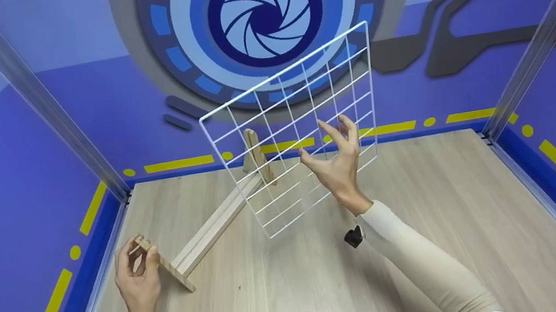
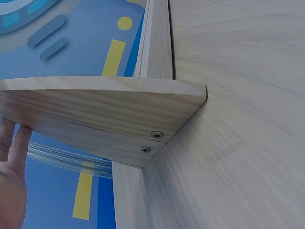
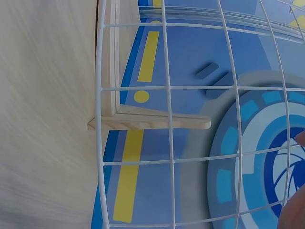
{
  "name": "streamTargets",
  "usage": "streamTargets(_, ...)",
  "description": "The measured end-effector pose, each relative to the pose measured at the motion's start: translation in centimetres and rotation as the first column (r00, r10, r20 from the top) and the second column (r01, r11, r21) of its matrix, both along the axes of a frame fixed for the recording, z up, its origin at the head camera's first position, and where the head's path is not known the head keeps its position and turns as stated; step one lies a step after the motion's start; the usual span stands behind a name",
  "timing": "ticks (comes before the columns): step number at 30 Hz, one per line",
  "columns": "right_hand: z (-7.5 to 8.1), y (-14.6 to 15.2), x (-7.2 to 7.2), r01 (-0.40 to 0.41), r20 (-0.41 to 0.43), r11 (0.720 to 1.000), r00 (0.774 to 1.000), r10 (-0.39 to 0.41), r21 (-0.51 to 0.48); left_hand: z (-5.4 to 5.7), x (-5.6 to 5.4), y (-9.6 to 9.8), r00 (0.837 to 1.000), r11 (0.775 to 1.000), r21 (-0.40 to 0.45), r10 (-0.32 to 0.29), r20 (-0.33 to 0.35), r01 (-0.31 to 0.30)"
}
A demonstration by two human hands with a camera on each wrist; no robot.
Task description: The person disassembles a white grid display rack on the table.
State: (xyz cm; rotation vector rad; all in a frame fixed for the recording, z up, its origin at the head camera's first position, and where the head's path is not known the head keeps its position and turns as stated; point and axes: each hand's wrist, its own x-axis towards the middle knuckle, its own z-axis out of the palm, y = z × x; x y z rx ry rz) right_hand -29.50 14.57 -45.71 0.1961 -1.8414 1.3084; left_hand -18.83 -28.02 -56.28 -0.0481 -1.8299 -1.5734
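- I see the left hand (image 1: 136,279) pinching the tip of an end panel (image 1: 174,270) on the wooden stand (image 1: 218,228), fingers curled round it.
- The right hand (image 1: 338,170) holds the white wire grid (image 1: 294,121), thumb and fingertips spread moderately at its wires.
- That grid leans at a slant in front of the stand's far end, which shows through the mesh.
- The stand sits on the wooden table (image 1: 294,292).

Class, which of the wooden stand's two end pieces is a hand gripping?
The near end piece, at the front-left of the wooden stand: the left hand grips its upper part. No hand touches the far end piece.
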Motion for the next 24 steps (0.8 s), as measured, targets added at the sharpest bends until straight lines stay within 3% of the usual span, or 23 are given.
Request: streamTargets(24,-1.4,2.5,0.1,0.079,0.082,0.996,0.994,-0.076,-0.042,0.5,0.4,0.2,0.999,1.000,-0.003,-0.001,0.043,0.001)
